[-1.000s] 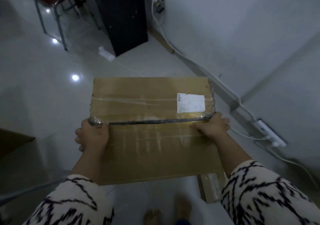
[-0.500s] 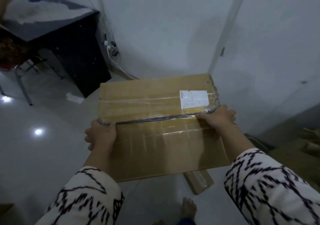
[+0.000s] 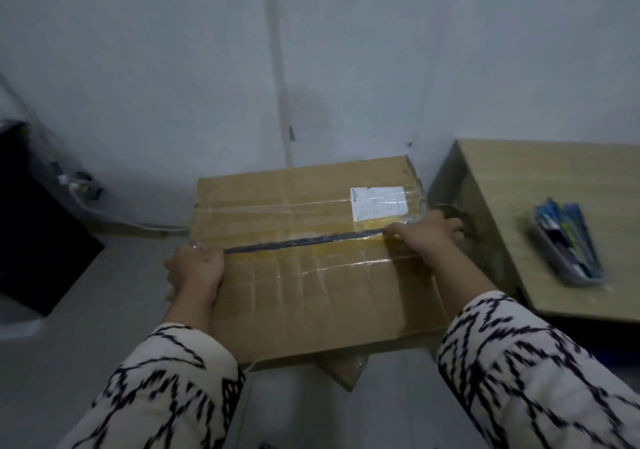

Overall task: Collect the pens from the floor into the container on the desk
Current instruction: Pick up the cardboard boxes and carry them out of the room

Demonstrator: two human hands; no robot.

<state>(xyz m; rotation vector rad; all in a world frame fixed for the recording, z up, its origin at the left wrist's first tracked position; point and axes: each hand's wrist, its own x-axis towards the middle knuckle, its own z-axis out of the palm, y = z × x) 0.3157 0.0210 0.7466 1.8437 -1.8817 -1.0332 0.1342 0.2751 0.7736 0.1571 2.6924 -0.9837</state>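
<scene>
I hold a large taped cardboard box (image 3: 304, 275) with a white label in front of me, above the floor. My left hand (image 3: 195, 270) grips its left side and my right hand (image 3: 427, 232) grips its right side near the label. On the light wooden desk (image 3: 554, 185) at the right lies a shallow grey container (image 3: 568, 244) with several pens in it. No pens show on the floor.
A dark cabinet (image 3: 38, 240) stands at the left by the wall, with a plug and cable beside it. A small piece of cardboard (image 3: 346, 367) shows on the floor under the box. The white wall is close ahead.
The view has swung right: the dark cabinet slid to the left edge and the wooden desk with the pen container came into view. Both hands keep the same grip on the box.
</scene>
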